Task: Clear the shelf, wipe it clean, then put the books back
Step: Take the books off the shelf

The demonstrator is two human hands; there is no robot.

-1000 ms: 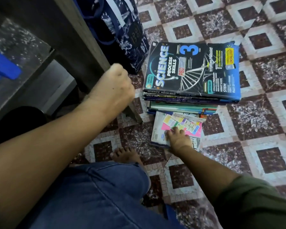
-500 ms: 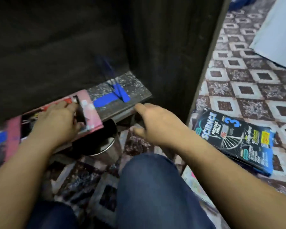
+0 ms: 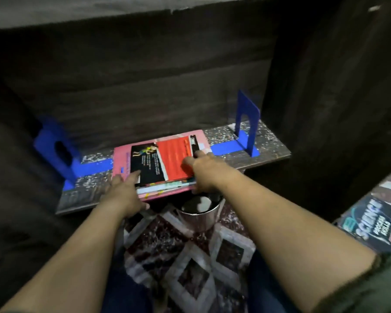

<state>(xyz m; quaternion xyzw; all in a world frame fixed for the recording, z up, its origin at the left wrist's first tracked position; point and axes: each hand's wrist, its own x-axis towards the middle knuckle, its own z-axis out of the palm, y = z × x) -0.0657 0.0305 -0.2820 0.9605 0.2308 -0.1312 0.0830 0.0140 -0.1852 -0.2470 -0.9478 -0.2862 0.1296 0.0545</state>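
Observation:
A small stack of books (image 3: 160,163) with a pink and red cover on top lies flat in the middle of the low dark shelf (image 3: 266,152), overhanging its front edge. My left hand (image 3: 125,190) holds the stack's front left corner, thumb on the cover. My right hand (image 3: 201,170) grips its right edge, fingers over the top and under the stack. Two blue bookends (image 3: 246,123) (image 3: 54,150) stand upright at the shelf's right and left ends.
A shiny metal bin (image 3: 199,211) stands on the patterned tile floor (image 3: 190,256) just under the shelf's front edge. A Science book (image 3: 375,222) lies on the floor at the right, past the dark cabinet side panel (image 3: 325,109). My knees are at the bottom.
My view swung from the floor pile up to the shelf. My right hand left the floor books and joined the left on the pink stack, which now lies centred on the shelf.

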